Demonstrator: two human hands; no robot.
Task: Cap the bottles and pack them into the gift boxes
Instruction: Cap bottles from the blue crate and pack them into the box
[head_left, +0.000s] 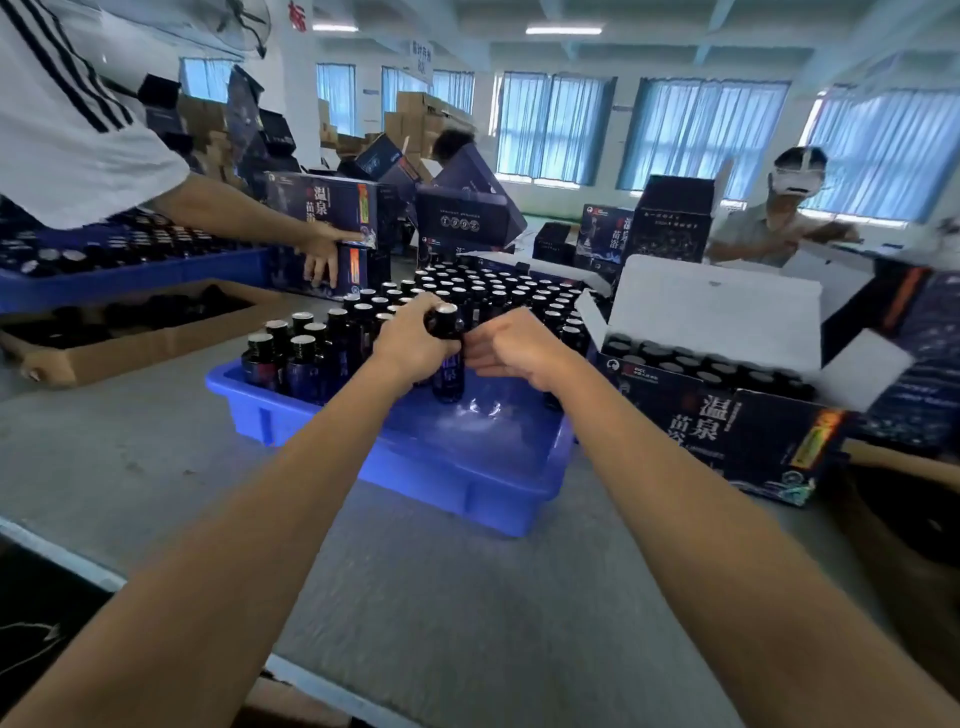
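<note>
My left hand (410, 340) grips a dark bottle (448, 371) near its top, over the blue plastic tray (457, 467). The bottle has a black cap with a silvery top. My right hand (511, 348) is right beside the bottle, fingers curled toward it; whether it holds the bottle or a cap I cannot tell. Several more dark bottles (467, 291) stand in the far half of the tray. An open dark gift box (727, 415) with a white lid flap stands to the right, with several capped bottles inside.
Another person's arm (249, 218) reaches to a stack of gift boxes (322, 234) at the back left. A second blue tray (135, 275) and a cardboard box (130, 332) hold bottles at left. A person wearing a headset (779, 208) sits at the back right. Grey tabletop (467, 597) lies in front.
</note>
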